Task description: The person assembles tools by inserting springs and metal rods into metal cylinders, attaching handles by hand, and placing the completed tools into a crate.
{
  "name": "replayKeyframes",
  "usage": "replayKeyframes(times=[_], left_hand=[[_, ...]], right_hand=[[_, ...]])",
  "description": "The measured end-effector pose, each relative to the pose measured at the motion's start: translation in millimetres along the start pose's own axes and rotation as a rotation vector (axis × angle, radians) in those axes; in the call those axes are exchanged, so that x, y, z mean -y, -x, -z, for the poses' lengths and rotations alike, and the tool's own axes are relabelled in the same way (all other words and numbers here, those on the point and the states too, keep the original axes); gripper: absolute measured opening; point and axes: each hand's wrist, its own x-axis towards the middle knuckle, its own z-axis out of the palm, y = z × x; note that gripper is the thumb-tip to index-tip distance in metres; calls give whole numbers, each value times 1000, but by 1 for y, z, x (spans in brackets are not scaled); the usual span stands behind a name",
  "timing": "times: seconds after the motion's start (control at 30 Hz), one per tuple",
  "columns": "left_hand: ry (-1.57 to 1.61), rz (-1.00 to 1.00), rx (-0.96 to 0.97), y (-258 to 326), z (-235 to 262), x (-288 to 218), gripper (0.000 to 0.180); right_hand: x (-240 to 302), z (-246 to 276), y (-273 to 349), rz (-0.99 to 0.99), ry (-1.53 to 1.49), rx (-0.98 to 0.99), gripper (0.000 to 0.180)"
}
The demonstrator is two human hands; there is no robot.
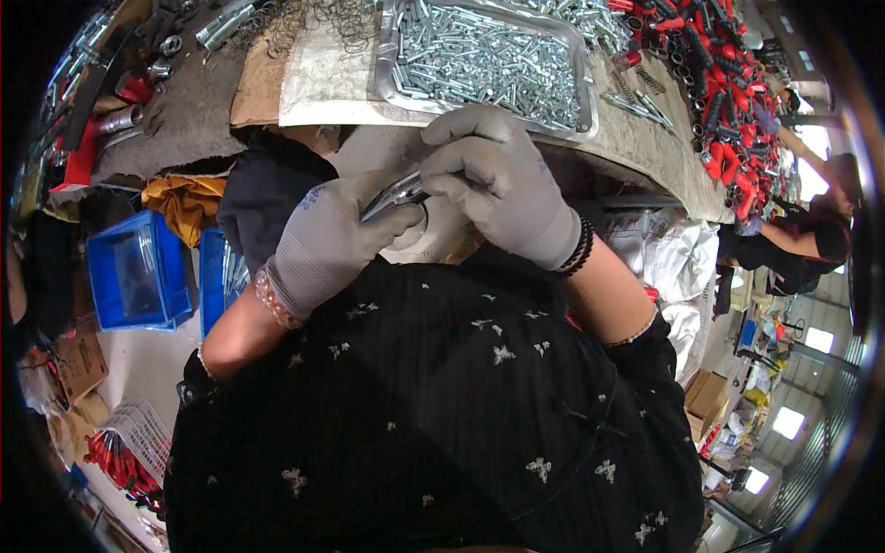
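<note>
Both my hands wear grey gloves and meet just below the bench edge, above my dark patterned lap. My left hand (332,241) grips a shiny metal bolt-like part (395,195) whose end points toward the right. My right hand (498,180) closes over the same part from above, fingers curled on its tip. A metal ring or washer (419,221) shows beside the part, between the two gloves. Most of the part is hidden by the fingers.
A steel tray (392,88) full of silvery bolts sits on the bench ahead. Red sleeves (728,83) are heaped at the right, where another person's arm (784,240) works. Blue bins (138,272) stand on the floor at left, a white basket (138,433) lower left.
</note>
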Motion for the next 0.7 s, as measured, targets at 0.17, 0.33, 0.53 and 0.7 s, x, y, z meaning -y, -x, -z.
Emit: replayKeyframes(times=[0.17, 0.33, 0.53, 0.7], left_hand=[[-38, 1, 13, 0, -2, -2, 36], [-135, -176, -102, 0, -12, 13, 39], [-158, -45, 50, 0, -11, 1, 34], [-244, -159, 0, 5, -14, -6, 32]], right_hand=[[4, -5, 5, 77, 139, -13, 9], [19, -10, 10, 302, 407, 47, 16], [10, -6, 23, 363, 392, 144, 16], [17, 14, 18, -453, -247, 331, 27]])
